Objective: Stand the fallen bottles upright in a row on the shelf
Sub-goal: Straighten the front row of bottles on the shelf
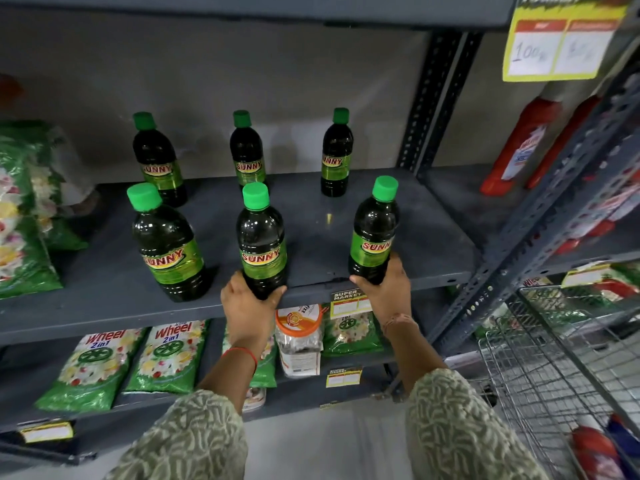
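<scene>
Several dark green "Sunny" bottles with green caps stand upright on the grey shelf (311, 223), in a back row and a front row. In the front row, my left hand (247, 304) grips the base of the middle bottle (262, 237) at the shelf's front edge. My right hand (388, 289) holds the base of the right bottle (374, 233). The front left bottle (166, 244) stands free. Behind them stand the back left bottle (157, 161), the back middle bottle (246, 150) and the back right bottle (336, 154).
Green detergent packs (20, 209) lean at the shelf's left end. Red bottles (519, 147) stand on the adjoining shelf to the right. A wire shopping cart (554, 368) is at lower right. Below are Wheel packs (100, 365) and an orange-lidded jar (299, 337).
</scene>
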Motion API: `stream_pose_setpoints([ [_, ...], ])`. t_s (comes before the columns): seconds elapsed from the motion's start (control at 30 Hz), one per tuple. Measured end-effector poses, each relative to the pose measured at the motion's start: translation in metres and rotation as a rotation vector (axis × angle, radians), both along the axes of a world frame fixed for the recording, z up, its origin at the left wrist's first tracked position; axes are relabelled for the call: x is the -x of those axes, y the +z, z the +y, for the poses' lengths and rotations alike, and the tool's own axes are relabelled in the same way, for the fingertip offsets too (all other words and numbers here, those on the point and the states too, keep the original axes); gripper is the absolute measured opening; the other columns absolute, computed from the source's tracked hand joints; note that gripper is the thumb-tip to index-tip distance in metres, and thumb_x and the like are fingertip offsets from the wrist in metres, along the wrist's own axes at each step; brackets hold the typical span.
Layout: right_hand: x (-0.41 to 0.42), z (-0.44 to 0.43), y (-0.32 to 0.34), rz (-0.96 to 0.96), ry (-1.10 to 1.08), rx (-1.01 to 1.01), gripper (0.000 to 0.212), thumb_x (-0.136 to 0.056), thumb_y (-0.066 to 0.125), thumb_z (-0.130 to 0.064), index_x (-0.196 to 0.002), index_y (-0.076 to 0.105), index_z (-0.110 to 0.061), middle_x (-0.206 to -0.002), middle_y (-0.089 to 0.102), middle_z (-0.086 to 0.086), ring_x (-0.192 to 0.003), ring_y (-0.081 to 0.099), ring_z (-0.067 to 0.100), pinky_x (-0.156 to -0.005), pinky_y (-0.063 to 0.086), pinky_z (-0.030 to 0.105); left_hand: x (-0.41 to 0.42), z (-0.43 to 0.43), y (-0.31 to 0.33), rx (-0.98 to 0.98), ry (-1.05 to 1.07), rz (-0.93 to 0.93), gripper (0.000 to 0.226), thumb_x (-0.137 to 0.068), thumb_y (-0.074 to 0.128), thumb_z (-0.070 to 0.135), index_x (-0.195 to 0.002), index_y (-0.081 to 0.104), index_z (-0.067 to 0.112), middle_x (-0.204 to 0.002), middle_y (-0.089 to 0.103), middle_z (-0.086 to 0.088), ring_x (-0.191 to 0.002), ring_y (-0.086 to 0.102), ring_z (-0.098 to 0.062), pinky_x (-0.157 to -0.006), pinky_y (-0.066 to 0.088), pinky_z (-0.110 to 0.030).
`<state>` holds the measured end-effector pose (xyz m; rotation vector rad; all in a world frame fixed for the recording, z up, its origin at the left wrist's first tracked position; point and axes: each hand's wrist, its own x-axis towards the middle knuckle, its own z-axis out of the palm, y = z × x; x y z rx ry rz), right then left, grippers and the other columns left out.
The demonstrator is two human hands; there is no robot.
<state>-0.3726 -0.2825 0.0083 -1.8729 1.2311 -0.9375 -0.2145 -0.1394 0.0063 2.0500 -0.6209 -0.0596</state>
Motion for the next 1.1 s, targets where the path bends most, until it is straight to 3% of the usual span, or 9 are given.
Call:
stream_pose_setpoints([
  [0.27,0.005,-0.006,-0.001,-0.016,0.008,-0.042,0.075,-0.063,0.081,-0.019,-0.124,0.041,-0.004,-0.120,0.056,0.019,-0.114,0.051,0.034,-0.094,0.043,0.037,0.001,0.001,0.001,0.007,-0.014,0.005,0.066,-0.065,0.080,0.025,-0.113,0.047,-0.007,-0.111,0.056,-0.027,-0.108,0.045,-0.040,-0.091,0.041,-0.047],
  [0.37,0.006,0.009,-0.004,-0.108,-0.040,-0.083,0.102,-0.061,0.083,-0.022,-0.140,0.021,-0.007,-0.144,0.035,0.019,-0.135,0.030,0.031,-0.112,0.029,0.046,0.001,0.010,0.002,0.062,-0.051,0.037,0.068,-0.065,0.080,0.027,-0.116,0.046,-0.003,-0.111,0.057,-0.024,-0.105,0.049,-0.035,-0.089,0.046,-0.044],
  [0.47,-0.001,0.058,-0.015,-0.150,-0.194,0.069,0.094,-0.068,0.074,-0.043,-0.141,0.020,-0.019,-0.147,0.022,0.014,-0.133,0.020,0.024,-0.111,0.025,0.048,-0.002,0.037,-0.003,0.142,-0.004,0.017,0.071,-0.067,0.078,0.027,-0.123,0.044,0.002,-0.114,0.053,-0.021,-0.094,0.046,-0.017,-0.082,0.042,-0.030],
  [0.6,-0.044,0.099,-0.010,-0.127,0.116,0.059,0.090,-0.065,0.071,-0.054,-0.137,0.026,-0.022,-0.142,0.026,0.009,-0.129,0.030,0.021,-0.107,0.034,0.043,-0.025,0.071,-0.008,0.282,0.183,-0.061,0.088,-0.063,0.074,0.036,-0.128,0.034,-0.008,-0.123,0.043,-0.032,-0.107,0.043,-0.028,-0.097,0.038,-0.034],
  [0.67,-0.071,0.094,0.000,-0.037,0.308,-0.025,0.103,-0.060,0.081,-0.040,-0.140,0.022,-0.016,-0.144,0.028,0.013,-0.133,0.029,0.027,-0.110,0.031,0.042,-0.047,0.074,-0.006,0.224,0.208,-0.038,0.100,-0.062,0.080,0.030,-0.137,0.023,-0.004,-0.139,0.033,-0.029,-0.131,0.031,-0.037,-0.112,0.027,-0.044],
  [0.73,-0.092,0.085,0.007,0.038,0.372,-0.053,0.105,-0.056,0.085,-0.028,-0.138,0.023,-0.010,-0.140,0.037,0.015,-0.131,0.030,0.028,-0.109,0.030,0.041,-0.068,0.072,-0.003,0.165,0.183,0.022,0.107,-0.060,0.083,0.028,-0.142,0.018,0.005,-0.148,0.031,-0.020,-0.138,0.025,-0.034,-0.117,0.020,-0.046],
  [0.87,-0.110,0.081,0.004,0.115,0.326,-0.051,0.081,-0.059,0.082,-0.022,-0.125,0.038,-0.006,-0.121,0.052,0.018,-0.117,0.039,0.031,-0.097,0.036,0.036,-0.092,0.069,-0.004,0.115,0.089,0.001,0.079,-0.060,0.083,0.026,-0.126,0.044,0.010,-0.123,0.062,-0.014,-0.119,0.052,-0.033,-0.120,0.006,-0.045],
  [0.97,-0.112,0.082,0.000,0.099,0.277,-0.040,0.072,-0.060,0.082,-0.021,-0.120,0.043,-0.007,-0.114,0.054,0.017,-0.113,0.042,0.030,-0.092,0.036,0.032,-0.098,0.074,-0.009,0.108,0.093,-0.014,0.071,-0.061,0.083,0.025,-0.121,0.049,0.009,-0.115,0.066,-0.014,-0.114,0.056,-0.032,-0.114,-0.002,-0.033],
  [1.1,-0.114,0.085,0.000,0.103,0.270,-0.035,0.073,-0.061,0.082,-0.022,-0.121,0.042,-0.007,-0.115,0.053,0.017,-0.113,0.043,0.030,-0.093,0.034,0.031,-0.113,0.090,-0.009,0.078,0.113,-0.045,0.066,-0.061,0.083,0.027,-0.115,0.052,0.006,-0.111,0.067,-0.017,-0.109,0.057,-0.037,-0.118,0.002,-0.040],
])
